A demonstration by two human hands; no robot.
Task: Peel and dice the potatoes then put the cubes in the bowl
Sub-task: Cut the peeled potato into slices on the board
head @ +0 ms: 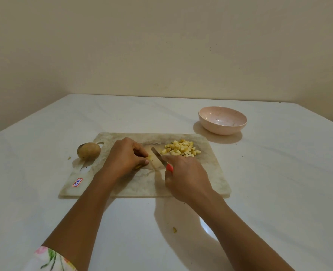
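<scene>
We are roughly midway through the job, by our reckoning. A pile of diced cubes (181,149) lies on the far right part of the cutting board (210,173), so at least one potato looks peeled and mostly cut. Our left hand (125,155) is curled over a small pale potato piece (149,157) near the middle of the board, fingertips pinching it down. Most of that piece is hidden under the fingers, so we cannot tell how much is left to cut. Our right hand (185,177) is clenched around the orange handle of a knife (161,160), whose blade points away from us and lies just beside the held piece, between it and the pile. Dicing this last bit seems to be the step in hand. A whole potato (88,150) with its skin on sits at the left edge of the board, beside the handle slot, so peeling and dicing it is yet to come. The pink bowl (220,130) stands on the surface (279,192) beyond the board's far right corner, well apart from the pile, and holds no cubes that we can see, only a few specks. Moving the cubes across is therefore wholly undone. One small scrap (174,229) lies on the surface near us, between our forearms.
</scene>
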